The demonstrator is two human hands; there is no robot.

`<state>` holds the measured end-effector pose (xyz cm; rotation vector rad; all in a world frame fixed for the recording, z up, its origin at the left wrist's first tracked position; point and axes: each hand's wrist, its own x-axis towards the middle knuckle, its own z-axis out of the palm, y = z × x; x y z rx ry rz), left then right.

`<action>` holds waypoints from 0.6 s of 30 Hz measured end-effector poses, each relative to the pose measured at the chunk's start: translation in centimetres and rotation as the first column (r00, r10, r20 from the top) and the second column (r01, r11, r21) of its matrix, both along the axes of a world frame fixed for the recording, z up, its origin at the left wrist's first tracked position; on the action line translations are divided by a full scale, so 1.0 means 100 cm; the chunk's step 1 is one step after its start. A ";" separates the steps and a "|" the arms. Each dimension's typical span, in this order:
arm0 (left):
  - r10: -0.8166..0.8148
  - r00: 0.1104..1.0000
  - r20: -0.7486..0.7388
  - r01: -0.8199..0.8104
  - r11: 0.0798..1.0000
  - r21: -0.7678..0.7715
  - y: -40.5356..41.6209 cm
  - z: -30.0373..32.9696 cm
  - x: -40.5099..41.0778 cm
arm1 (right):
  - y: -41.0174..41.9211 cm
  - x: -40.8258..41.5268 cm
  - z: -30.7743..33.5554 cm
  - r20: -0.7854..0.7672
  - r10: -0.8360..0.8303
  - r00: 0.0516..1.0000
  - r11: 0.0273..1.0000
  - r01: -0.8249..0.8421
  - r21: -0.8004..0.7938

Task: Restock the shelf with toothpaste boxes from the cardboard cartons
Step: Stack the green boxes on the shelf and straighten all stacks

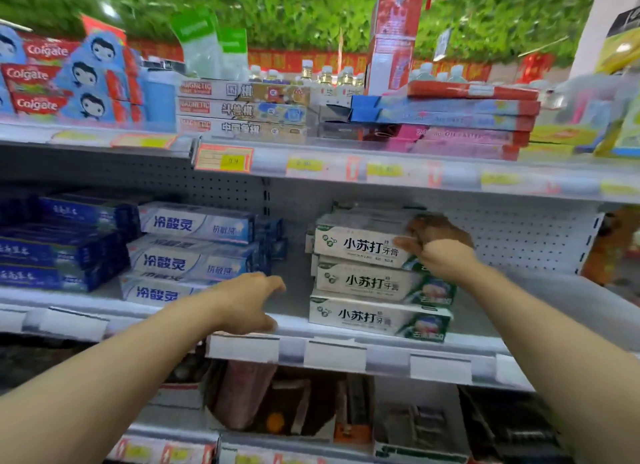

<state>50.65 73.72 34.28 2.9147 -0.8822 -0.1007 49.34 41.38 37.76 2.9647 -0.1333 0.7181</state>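
Bare shelf point(294, 273) gap between blue-white boxes point(194, 256) and white stack point(367, 283)

Under the right hand point(440, 247), the stacked toothpaste boxes point(374, 280) are white with black lettering and green ends. Behind the left hand point(247, 304) lie pale blue-white boxes point(194, 252) with blue lettering; farther left of it, dark blue boxes point(62, 249). Above both hands, yellow and red price tags point(225, 159) line the grey shelf edge point(450, 179), and red Colgate boxes point(34, 79) carry white lettering.
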 end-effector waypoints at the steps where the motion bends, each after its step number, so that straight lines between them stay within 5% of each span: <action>1: 0.005 1.000 0.004 -0.005 1.000 0.004 -0.003 0.000 -0.001 | -0.002 0.003 -0.002 -0.006 0.005 1.000 1.000 -0.005 -0.006; 18: 0.094 0.996 -0.005 -0.094 0.995 -0.018 -0.023 -0.001 -0.005 | 0.018 -0.032 -0.016 -0.023 -0.035 0.999 0.999 0.035 -0.030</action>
